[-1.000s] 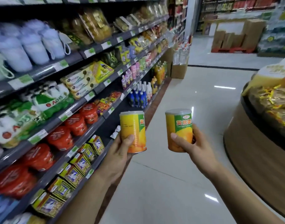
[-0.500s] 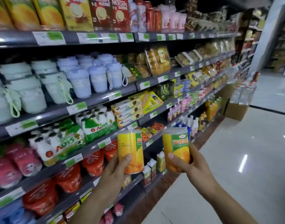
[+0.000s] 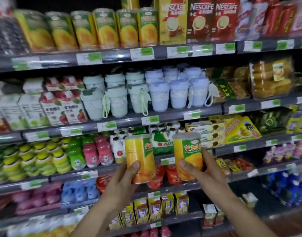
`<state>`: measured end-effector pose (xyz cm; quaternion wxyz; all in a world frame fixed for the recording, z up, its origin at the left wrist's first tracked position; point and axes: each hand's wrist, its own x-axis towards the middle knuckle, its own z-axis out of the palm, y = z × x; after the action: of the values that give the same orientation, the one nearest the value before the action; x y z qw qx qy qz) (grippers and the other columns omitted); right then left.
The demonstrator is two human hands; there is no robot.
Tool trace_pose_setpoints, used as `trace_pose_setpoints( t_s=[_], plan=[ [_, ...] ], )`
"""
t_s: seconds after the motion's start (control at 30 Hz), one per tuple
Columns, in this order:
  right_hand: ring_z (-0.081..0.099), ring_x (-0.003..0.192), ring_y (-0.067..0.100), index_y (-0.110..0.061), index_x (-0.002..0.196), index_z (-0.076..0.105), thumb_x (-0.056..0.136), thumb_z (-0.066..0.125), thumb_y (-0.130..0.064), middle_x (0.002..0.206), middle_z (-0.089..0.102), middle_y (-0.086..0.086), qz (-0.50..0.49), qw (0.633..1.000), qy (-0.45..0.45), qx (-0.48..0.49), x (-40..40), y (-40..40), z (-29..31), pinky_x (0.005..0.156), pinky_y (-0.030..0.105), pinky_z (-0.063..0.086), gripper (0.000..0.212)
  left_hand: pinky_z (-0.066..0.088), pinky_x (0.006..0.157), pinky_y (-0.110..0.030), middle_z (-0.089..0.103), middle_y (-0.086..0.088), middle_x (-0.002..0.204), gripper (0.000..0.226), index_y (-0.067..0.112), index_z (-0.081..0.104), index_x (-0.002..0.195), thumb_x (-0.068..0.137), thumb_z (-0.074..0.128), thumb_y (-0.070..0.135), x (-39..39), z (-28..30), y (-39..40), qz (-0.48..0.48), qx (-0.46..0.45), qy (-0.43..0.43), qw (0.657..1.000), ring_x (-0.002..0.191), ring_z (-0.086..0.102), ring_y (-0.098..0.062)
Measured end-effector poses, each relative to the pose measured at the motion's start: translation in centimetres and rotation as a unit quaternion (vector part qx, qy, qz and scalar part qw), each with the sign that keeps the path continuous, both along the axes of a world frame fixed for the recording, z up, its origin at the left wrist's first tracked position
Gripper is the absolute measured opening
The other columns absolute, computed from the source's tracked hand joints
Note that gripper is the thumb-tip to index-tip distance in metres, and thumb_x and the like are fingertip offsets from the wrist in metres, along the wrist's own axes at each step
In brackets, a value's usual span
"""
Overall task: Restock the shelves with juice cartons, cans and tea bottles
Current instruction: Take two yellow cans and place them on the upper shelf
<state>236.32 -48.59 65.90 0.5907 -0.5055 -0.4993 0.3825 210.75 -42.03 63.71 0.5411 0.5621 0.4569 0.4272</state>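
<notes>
Neither can is shelved yet: the left hand [image 3: 120,183] grips one can [image 3: 140,159] and the right hand [image 3: 204,173] grips another can [image 3: 187,155], both upright at 6 o'clock, while matching cans [image 3: 102,29] line the top shelf [image 3: 163,54] at 11 o'clock.

Dim light, motion blur, edges smeared

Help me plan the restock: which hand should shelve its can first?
Left, probably. The left hand with its can sits closer below the matching cans up top; the right hand is further right.
</notes>
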Motion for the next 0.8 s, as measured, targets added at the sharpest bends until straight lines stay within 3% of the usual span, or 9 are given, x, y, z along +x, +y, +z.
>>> trace_pose_setpoints(
  t_s=[0.1,0.13,0.2,0.27,0.37,0.43,0.5,0.57,0.8],
  plan=[
    [0.065,0.103,-0.01,-0.07,0.114,0.052,0.078,0.079,-0.05,0.117,0.066,-0.031,0.085,0.996,-0.001,0.014,-0.9,1.9,0.7,0.072,0.005,0.051,0.05,0.048,0.068,0.001,0.05,0.011,0.15,0.098,0.02,0.043,0.155,0.075,0.059,0.073,-1.3,0.6,-1.2,0.05,0.01,-0.016,0.999,0.107,0.054,0.023],
    [0.065,0.105,-0.007,-0.067,0.118,0.052,0.08,0.08,-0.05,0.12,0.066,-0.029,0.109,0.994,0.0,0.02,-1.3,2.3,0.9,0.074,0.006,0.052,0.051,0.053,0.073,-0.005,0.051,0.007,0.151,0.097,0.019,0.044,0.154,0.074,0.06,0.072,-1.6,0.8,-1.8,0.059,0.007,-0.024,0.998,0.113,0.058,0.015],
    [0.066,0.106,-0.005,-0.063,0.122,0.054,0.081,0.08,-0.05,0.121,0.067,-0.027,0.152,0.988,0.003,0.032,-2.2,3.1,1.2,0.075,0.006,0.052,0.049,0.059,0.092,-0.027,0.061,-0.008,0.144,0.091,0.014,0.045,0.151,0.076,0.064,0.061,-1.8,1.2,-2.9,0.083,-0.01,-0.084,0.993,0.123,0.065,-0.017],
    [0.067,0.104,-0.004,-0.061,0.121,0.056,0.081,0.08,-0.051,0.119,0.068,-0.026,0.19,0.981,0.001,0.037,-3.2,3.8,1.3,0.074,0.006,0.052,0.048,0.061,0.093,-0.038,0.073,-0.011,0.124,0.074,0.008,0.052,0.142,0.081,0.064,0.048,-2.0,1.9,-4.1,0.11,-0.027,-0.147,0.983,0.115,0.07,-0.027],
    [0.068,0.102,-0.003,-0.058,0.124,0.055,0.076,0.08,-0.058,0.119,0.067,-0.026,0.218,0.975,-0.01,0.046,-5.0,4.6,1.3,0.072,0.008,0.053,0.054,0.058,0.069,-0.015,0.08,0.002,0.103,0.06,0.007,0.059,0.133,0.092,0.057,0.051,-2.6,2.5,-5.8,0.119,-0.024,-0.15,0.981,0.093,0.076,-0.009],
    [0.068,0.101,-0.003,-0.059,0.125,0.053,0.072,0.08,-0.066,0.118,0.067,-0.026,0.231,0.971,-0.02,0.053,-6.1,5.0,1.3,0.071,0.011,0.056,0.059,0.056,0.072,-0.012,0.078,0.005,0.11,0.074,0.011,0.057,0.137,0.084,0.067,0.063,-3.1,2.6,-6.6,0.146,0.011,-0.128,0.981,0.097,0.075,-0.007],
    [0.069,0.102,0.0,-0.056,0.126,0.053,0.072,0.081,-0.066,0.119,0.068,-0.023,0.247,0.967,-0.02,0.056,-7.4,5.4,1.4,0.079,0.024,0.059,0.062,0.059,0.092,-0.031,0.072,-0.006,0.129,0.092,0.015,0.05,0.143,0.071,0.086,0.06,-4.0,2.7,-7.1,0.152,0.036,-0.13,0.979,0.119,0.069,-0.024],
    [0.07,0.103,0.002,-0.054,0.127,0.053,0.072,0.083,-0.063,0.12,0.069,-0.02,0.26,0.963,-0.026,0.062,-9.0,5.7,1.8,0.085,0.03,0.056,0.063,0.053,0.103,-0.047,0.066,-0.014,0.136,0.096,0.016,0.045,0.146,0.069,0.094,0.046,-5.0,2.8,-7.3,0.137,0.041,-0.167,0.976,0.126,0.064,-0.034],
    [0.071,0.094,0.001,-0.045,0.12,0.061,0.074,0.084,-0.055,0.109,0.073,-0.019,0.271,0.959,-0.028,0.076,-15.3,7.2,3.9,0.071,0.009,0.053,0.052,0.06,0.087,-0.041,0.067,-0.021,0.13,0.111,0.013,0.043,0.145,0.053,0.103,0.036,-9.3,5.7,-6.0,0.145,0.045,-0.257,0.954,0.117,0.068,-0.042]
  ],
)
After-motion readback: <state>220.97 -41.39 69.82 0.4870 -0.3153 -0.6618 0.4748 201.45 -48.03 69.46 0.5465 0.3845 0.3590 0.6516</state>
